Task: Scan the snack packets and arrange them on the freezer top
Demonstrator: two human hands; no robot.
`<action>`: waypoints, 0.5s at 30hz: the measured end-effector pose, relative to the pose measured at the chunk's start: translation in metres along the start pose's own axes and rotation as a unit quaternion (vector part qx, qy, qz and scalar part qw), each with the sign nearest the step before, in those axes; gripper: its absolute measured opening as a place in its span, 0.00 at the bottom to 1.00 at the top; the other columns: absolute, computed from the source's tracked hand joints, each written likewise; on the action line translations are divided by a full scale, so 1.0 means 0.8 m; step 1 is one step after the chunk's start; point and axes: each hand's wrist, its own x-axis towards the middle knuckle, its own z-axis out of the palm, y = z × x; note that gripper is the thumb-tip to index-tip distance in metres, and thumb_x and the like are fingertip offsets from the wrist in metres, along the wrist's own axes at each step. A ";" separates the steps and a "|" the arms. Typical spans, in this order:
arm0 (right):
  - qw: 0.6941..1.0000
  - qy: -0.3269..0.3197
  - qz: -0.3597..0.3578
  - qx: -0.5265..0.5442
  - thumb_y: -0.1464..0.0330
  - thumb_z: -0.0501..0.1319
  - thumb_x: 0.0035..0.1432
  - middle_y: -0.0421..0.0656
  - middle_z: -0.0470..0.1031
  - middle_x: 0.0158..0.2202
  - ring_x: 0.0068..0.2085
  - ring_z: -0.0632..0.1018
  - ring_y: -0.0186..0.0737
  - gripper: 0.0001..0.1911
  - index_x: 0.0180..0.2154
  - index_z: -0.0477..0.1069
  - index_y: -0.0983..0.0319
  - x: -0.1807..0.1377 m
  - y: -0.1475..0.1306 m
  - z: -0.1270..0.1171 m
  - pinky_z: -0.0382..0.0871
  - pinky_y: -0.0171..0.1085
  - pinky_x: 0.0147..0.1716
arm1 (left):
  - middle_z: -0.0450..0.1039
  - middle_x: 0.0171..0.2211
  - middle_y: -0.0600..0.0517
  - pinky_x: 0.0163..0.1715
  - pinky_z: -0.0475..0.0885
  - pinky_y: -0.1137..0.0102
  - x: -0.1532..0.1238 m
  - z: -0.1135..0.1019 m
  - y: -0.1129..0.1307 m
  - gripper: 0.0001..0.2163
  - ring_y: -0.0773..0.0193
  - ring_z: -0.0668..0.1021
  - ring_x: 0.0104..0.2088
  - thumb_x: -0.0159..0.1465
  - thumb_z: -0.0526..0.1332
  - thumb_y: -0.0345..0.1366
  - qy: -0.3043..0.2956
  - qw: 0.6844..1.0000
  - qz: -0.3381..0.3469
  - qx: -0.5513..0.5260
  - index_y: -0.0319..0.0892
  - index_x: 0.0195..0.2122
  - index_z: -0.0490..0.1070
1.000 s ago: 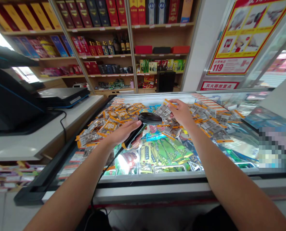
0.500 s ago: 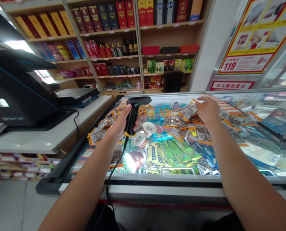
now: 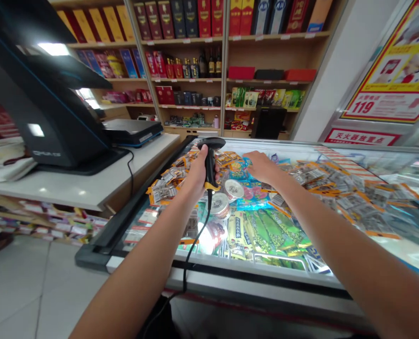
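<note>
My left hand (image 3: 199, 170) is wrapped round the handle of a black and yellow barcode scanner (image 3: 211, 162), whose cord hangs toward me. My right hand (image 3: 261, 165) hovers over the freezer's glass top with loosely bent fingers, a little right of the scanner; no packet shows in it, though its fingertips are partly hidden. Small clear packets with orange edges (image 3: 165, 186) lie heaped on the glass at the left. A larger spread of the same packets (image 3: 354, 197) covers the glass on the right. Beneath the glass are ice-cream tubs (image 3: 218, 205) and green packs (image 3: 273, 228).
A black checkout machine (image 3: 68, 103) and a flat scale (image 3: 132, 129) stand on the white counter (image 3: 82, 188) at left. Shelves (image 3: 188, 81) with boxes and bottles rise behind the freezer. The freezer's dark front rim (image 3: 259, 282) runs close to me.
My right hand has left the right-hand packets and moved left, closer to the scanner. My left hand still grips the scanner. The whole view has shifted, with the scene sliding right.
</note>
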 end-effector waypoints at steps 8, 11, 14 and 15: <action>0.997 -0.038 0.060 -0.014 0.63 0.56 0.69 0.54 0.72 0.59 0.58 0.72 0.59 0.27 0.67 0.63 0.55 0.072 0.003 0.074 0.65 0.52 0.56 | 0.66 0.18 0.57 0.13 0.59 0.75 0.005 -0.003 -0.004 0.24 0.70 0.70 0.14 0.68 0.54 0.61 -0.012 1.000 0.007 0.008 0.41 0.35 0.67; 0.996 -0.025 0.084 -0.020 0.62 0.57 0.69 0.56 0.75 0.54 0.55 0.74 0.59 0.22 0.62 0.69 0.57 0.071 0.010 0.072 0.66 0.51 0.54 | 0.66 0.18 0.57 0.13 0.59 0.75 0.007 -0.006 -0.002 0.24 0.70 0.70 0.14 0.67 0.55 0.61 -0.014 1.000 0.012 0.003 0.41 0.36 0.68; 0.993 -0.008 0.110 -0.031 0.62 0.58 0.68 0.57 0.75 0.50 0.51 0.75 0.58 0.19 0.57 0.74 0.59 0.059 0.016 0.059 0.67 0.50 0.51 | 0.67 0.19 0.57 0.14 0.60 0.75 0.008 -0.006 -0.003 0.25 0.70 0.70 0.14 0.67 0.55 0.62 -0.011 1.000 0.016 0.006 0.41 0.37 0.68; 0.992 -0.001 0.118 -0.037 0.62 0.57 0.68 0.58 0.75 0.50 0.51 0.75 0.58 0.19 0.56 0.74 0.59 0.054 0.018 0.051 0.67 0.49 0.50 | 0.68 0.19 0.56 0.14 0.60 0.75 0.008 -0.006 -0.004 0.25 0.70 0.70 0.14 0.66 0.56 0.62 -0.013 1.000 0.018 0.013 0.41 0.38 0.68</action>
